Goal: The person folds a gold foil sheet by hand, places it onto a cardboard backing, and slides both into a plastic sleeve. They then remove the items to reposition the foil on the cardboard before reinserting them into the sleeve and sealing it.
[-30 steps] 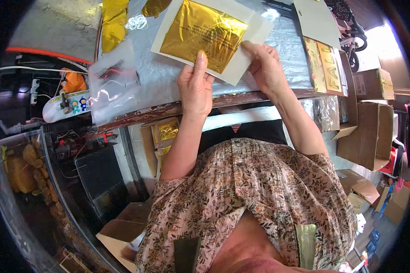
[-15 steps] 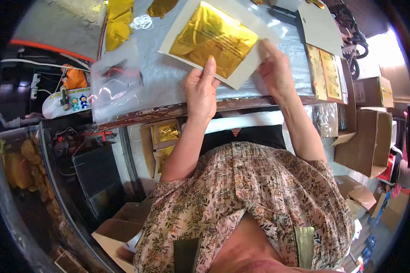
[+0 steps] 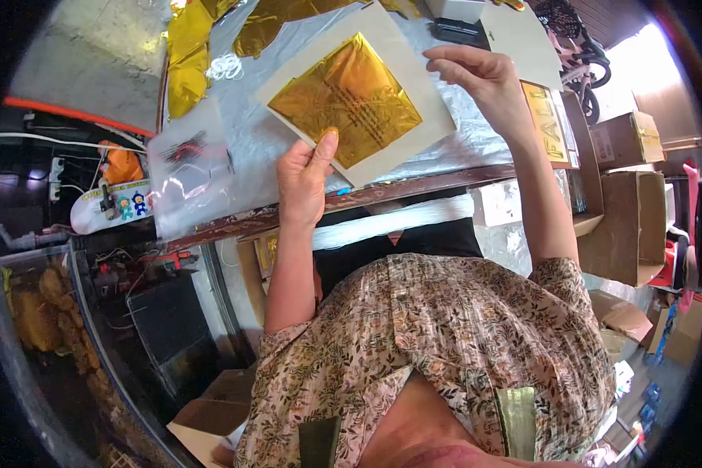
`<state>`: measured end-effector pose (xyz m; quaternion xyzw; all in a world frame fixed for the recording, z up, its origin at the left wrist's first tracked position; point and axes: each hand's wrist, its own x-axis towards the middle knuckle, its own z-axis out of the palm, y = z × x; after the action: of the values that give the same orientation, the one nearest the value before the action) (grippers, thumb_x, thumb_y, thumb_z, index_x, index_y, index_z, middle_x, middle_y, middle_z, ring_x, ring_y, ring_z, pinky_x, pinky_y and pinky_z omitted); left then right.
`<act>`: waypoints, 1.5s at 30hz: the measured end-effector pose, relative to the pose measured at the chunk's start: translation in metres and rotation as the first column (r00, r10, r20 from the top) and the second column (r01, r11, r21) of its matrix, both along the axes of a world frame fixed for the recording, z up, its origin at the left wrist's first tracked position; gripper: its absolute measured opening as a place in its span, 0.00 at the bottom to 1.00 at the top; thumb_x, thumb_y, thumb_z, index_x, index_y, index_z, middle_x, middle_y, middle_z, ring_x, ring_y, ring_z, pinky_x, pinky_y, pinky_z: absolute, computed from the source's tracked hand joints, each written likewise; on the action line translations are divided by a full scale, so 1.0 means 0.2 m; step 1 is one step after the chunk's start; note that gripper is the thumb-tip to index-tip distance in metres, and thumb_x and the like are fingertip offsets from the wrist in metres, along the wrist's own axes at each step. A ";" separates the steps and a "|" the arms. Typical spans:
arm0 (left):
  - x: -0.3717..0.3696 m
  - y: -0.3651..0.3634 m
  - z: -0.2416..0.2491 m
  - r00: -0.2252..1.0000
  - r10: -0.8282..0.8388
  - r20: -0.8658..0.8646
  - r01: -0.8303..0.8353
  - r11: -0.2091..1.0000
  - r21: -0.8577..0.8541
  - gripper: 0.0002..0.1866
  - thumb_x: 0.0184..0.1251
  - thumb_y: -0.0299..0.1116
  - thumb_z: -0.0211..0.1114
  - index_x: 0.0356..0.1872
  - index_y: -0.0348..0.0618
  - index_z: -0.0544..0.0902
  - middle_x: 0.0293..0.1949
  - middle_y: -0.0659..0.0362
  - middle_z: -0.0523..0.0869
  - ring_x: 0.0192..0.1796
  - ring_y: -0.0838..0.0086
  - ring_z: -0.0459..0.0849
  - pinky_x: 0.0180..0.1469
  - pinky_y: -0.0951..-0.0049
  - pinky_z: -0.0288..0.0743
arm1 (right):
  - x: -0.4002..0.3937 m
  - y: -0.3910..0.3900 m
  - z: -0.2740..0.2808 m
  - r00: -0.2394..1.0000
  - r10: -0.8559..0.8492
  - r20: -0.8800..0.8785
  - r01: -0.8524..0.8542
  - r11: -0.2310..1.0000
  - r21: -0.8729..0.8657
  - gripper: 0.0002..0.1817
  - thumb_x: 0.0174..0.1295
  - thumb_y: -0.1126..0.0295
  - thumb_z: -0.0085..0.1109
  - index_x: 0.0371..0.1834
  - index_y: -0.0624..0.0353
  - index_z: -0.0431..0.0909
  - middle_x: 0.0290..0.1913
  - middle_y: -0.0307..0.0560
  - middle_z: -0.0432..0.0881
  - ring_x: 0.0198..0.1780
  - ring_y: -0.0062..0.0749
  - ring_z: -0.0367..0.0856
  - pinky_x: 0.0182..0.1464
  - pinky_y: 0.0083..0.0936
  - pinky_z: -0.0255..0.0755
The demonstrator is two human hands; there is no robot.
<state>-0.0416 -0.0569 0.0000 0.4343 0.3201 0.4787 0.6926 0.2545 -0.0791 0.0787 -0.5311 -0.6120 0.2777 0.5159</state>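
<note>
My left hand (image 3: 308, 175) grips the lower edge of a pale card sheet (image 3: 437, 117), its thumb on the front. On the sheet lies a square of shiny gold foil (image 3: 347, 101) with dark printed lines and faint patterning. The sheet is tilted above the table. To its right my right hand (image 3: 487, 82) is raised, apart from the sheet. Thumb and forefinger point left with their tips close together in a pinch; I cannot make out whether anything is between them.
On the table (image 3: 249, 156) lie gold foil pieces (image 3: 187, 58), white rings (image 3: 225, 67), a clear plastic bag (image 3: 191, 183) and a black object (image 3: 456, 31). A framed gold-lettered sign (image 3: 544, 125) stands right. Cardboard boxes (image 3: 620, 226) are beyond it. A glass tank (image 3: 35, 335) is lower left.
My right hand has left the sheet's right edge and moved up and right. My left hand has brought the sheet and foil lower and slightly left. The view has shifted a little.
</note>
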 end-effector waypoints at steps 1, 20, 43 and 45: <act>0.00 0.00 0.01 1.000 0.000 0.001 0.000 1.000 0.002 0.11 0.77 0.36 0.69 0.48 0.38 0.88 0.43 0.63 0.90 0.42 0.83 0.85 0.44 0.76 0.81 | -0.01 0.00 0.01 1.000 0.000 0.001 0.000 1.000 0.002 0.14 0.72 0.70 0.66 0.56 0.64 0.88 0.44 0.39 0.91 0.41 0.18 0.83 0.51 0.19 0.78; -0.08 -0.01 0.06 0.976 -0.105 -0.189 0.113 0.993 0.031 0.12 0.78 0.37 0.69 0.46 0.38 0.89 0.37 0.67 0.88 0.33 0.90 0.77 0.33 0.82 0.70 | -0.06 0.03 -0.06 0.949 0.132 -0.287 -0.254 0.860 -0.442 0.11 0.64 0.64 0.76 0.43 0.58 0.92 0.35 0.39 0.91 0.34 0.20 0.88 0.41 0.21 0.82; -0.16 0.10 0.05 0.984 0.057 -0.170 -0.069 0.995 -0.071 0.23 0.84 0.43 0.58 0.61 0.30 0.82 0.49 0.53 0.91 0.42 0.72 0.92 0.43 0.73 0.87 | -0.14 0.15 -0.29 0.843 0.001 -0.538 -0.316 0.810 -0.494 0.13 0.60 0.72 0.77 0.46 0.67 0.90 0.41 0.50 0.93 0.40 0.31 0.91 0.51 0.27 0.85; -0.17 0.12 0.04 0.972 0.084 -0.220 -0.099 0.993 -0.060 0.23 0.85 0.44 0.57 0.59 0.30 0.83 0.47 0.52 0.91 0.40 0.72 0.92 0.42 0.74 0.87 | -0.12 0.17 -0.31 0.828 -0.012 -0.560 -0.318 0.813 -0.488 0.14 0.60 0.72 0.77 0.47 0.68 0.90 0.42 0.50 0.92 0.39 0.30 0.91 0.50 0.28 0.86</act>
<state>-0.0759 -0.0326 0.0071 0.4441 0.4302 0.4483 0.6456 0.2311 -0.0444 0.0161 -0.5055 -0.3748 0.6252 0.4617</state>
